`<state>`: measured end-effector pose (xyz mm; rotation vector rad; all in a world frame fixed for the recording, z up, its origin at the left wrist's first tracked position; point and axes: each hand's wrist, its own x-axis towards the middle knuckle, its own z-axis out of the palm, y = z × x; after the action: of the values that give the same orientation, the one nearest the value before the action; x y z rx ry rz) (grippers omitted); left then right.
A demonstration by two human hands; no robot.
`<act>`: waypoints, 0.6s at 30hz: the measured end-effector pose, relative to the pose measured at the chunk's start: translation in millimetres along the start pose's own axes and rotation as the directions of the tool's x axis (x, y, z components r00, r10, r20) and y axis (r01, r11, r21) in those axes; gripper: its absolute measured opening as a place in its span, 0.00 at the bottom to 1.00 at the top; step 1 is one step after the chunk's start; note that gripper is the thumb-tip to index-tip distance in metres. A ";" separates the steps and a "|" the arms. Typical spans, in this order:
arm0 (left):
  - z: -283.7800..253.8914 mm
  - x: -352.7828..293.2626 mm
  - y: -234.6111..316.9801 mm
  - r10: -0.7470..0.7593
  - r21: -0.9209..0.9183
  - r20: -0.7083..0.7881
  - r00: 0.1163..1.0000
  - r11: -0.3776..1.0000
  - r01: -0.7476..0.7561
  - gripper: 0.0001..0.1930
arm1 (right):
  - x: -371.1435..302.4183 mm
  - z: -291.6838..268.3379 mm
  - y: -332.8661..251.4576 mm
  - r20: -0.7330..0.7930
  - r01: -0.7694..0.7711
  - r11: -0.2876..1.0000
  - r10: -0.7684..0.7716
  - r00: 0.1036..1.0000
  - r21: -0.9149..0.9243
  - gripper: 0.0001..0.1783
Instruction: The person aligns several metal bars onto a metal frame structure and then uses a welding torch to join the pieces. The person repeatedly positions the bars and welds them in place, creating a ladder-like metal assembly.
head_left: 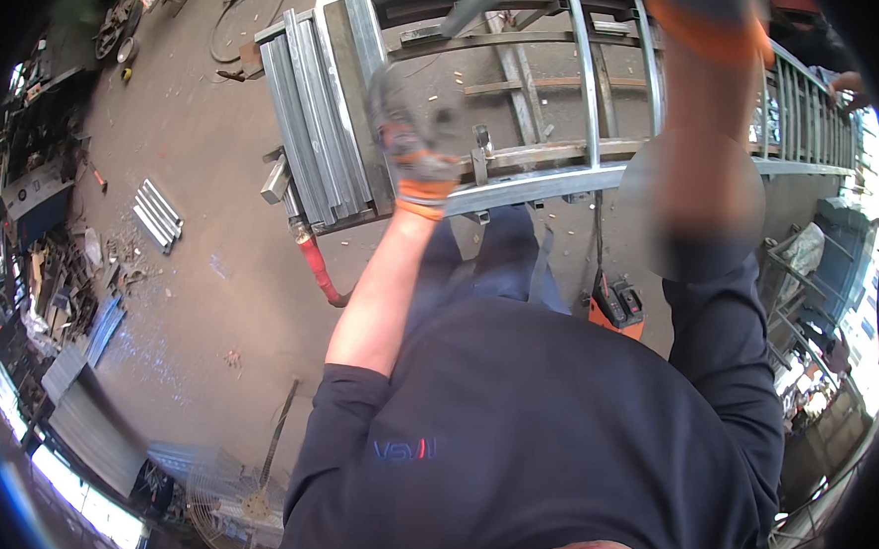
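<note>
A welded frame of galvanised steel tubes (524, 184) lies flat on a stand in front of me. My left hand (412, 139), in a grey glove with an orange cuff, is over the frame's near left corner and is blurred by motion, so its grip is unclear. My right hand (716, 26), in an orange-cuffed glove, reaches to the top edge of the picture above the frame's right part; its fingers are cut off. A grey bar (479, 3) slants across the frame's far side. My dark long-sleeved shirt fills the lower picture.
A stack of square steel tubes (308, 119) lies beside the frame's left end. A red hose end (316, 268) and an orange power tool (617, 306) sit below on the concrete floor. Short tube offcuts (159, 215), scrap (61, 289) and a fan (239, 503) are at left. Another person's hand (849, 85) rests at the far right.
</note>
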<state>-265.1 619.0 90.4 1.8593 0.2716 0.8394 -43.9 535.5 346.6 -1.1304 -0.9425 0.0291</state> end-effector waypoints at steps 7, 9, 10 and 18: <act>66.6 33.7 149.9 0.266 -0.281 0.393 0.880 0.946 -0.160 0.10 | -135.0 27.2 -161.1 -0.294 -0.067 0.996 0.081 0.952 0.056 0.19; 58.6 18.4 164.1 0.320 -0.330 0.400 0.859 0.924 -0.191 0.10 | -159.6 46.7 -163.6 -0.436 -0.047 0.994 0.085 0.896 0.098 0.22; 53.9 9.0 170.0 0.331 -0.329 0.407 0.851 0.923 -0.201 0.12 | -172.9 57.1 -155.8 -0.467 -0.136 0.991 0.124 0.876 0.007 0.23; 8.7 17.7 54.0 0.461 -0.137 0.593 0.660 0.866 -0.482 0.42 | -242.6 24.8 -113.7 -0.533 -0.101 0.995 0.090 0.842 0.009 0.24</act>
<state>-256.5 598.4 143.4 2.1596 -0.6499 0.5087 -261.0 388.7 286.0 -1.1200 -0.3861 -0.2072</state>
